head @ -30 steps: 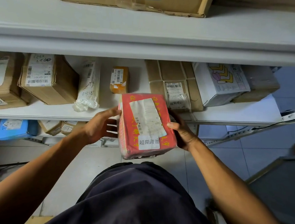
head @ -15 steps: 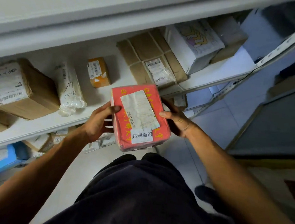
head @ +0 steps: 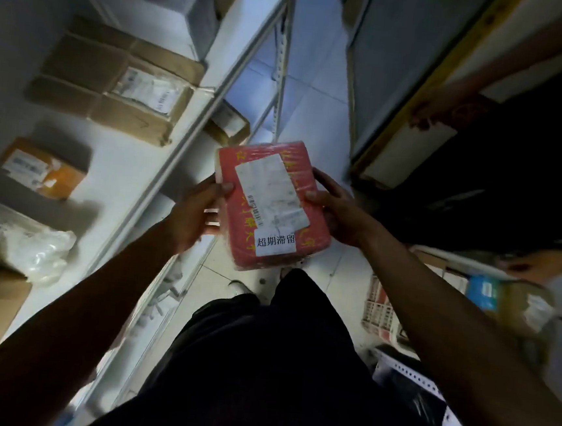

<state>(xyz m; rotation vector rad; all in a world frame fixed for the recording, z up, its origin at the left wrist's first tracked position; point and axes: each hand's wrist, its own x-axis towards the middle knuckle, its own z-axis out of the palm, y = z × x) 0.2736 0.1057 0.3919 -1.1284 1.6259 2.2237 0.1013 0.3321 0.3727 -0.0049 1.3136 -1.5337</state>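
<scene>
Red parcel (head: 273, 208) clear of shelf (head: 127, 168), mid-air over aisle floor (head: 317, 90), label up. Left hand (head: 198, 212) grips its left edge, right hand (head: 337, 211) its right edge. Pick-up looks done; set-down left, destination unseen.

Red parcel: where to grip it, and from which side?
Probably its two long side edges, one hand from each side: thumbs on the labelled top, fingers underneath. The red parcel is a flat, film-wrapped slab, so opposed side grips, like the left hand and right hand show, look steadiest.
</scene>
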